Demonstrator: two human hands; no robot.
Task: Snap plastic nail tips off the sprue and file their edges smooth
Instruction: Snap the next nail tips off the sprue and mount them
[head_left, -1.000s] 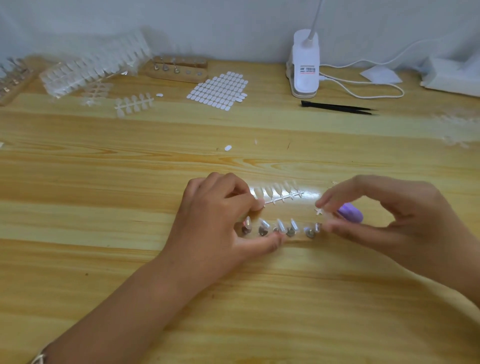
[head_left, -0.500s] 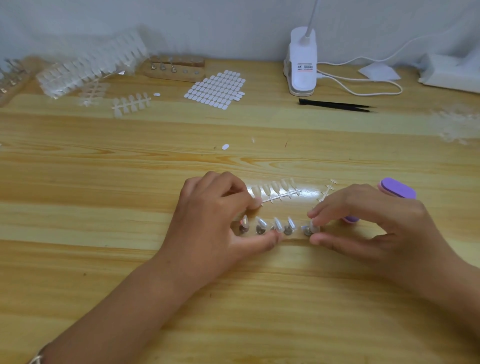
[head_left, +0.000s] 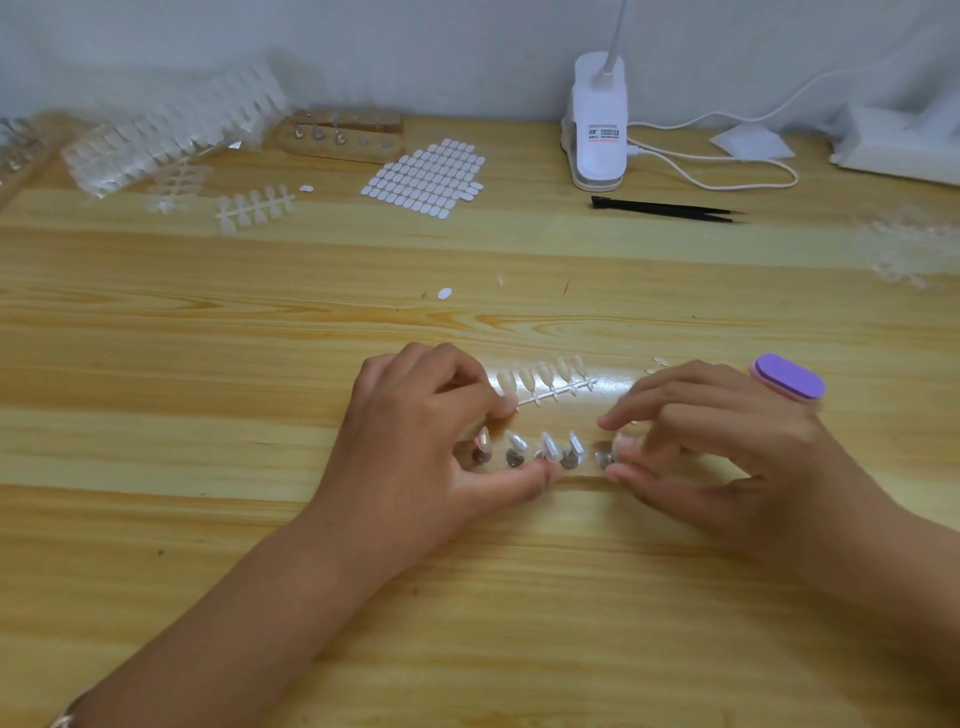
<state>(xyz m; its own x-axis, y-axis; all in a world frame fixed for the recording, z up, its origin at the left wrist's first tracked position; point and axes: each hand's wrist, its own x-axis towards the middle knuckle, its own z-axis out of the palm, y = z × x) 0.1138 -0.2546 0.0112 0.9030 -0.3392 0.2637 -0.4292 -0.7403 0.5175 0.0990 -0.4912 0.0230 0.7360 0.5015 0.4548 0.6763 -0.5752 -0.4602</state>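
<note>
Wooden table, seen from above.

Far left, back edge: clear bag of nail tips, with a wooden block of pegs beside it. Right of that lies a sheet of adhesive tabs.

Centre: the left hand has its fingers curled. The thumb stretches along the near edge of the stand strip and the curled fingers sit at its far side, so the hand pinches the strip's left part. Four small stands on the strip each carry an upright clear tip. Just behind the strip the sprue lies flat on the table. Its tips point away from the person, and its left end touches the left forefinger's tip.

Right of centre: the right hand also has curled fingers. Forefinger and thumb close on a loose nail tip at the strip's right-most stand. Whether the tip is seated on the stand I cannot tell.

The purple file sticks out beyond the right hand's knuckles with its near end hidden. I cannot tell whether the hand grips it.

Back right: white lamp base, with black tweezers lying just in front of it.
</note>
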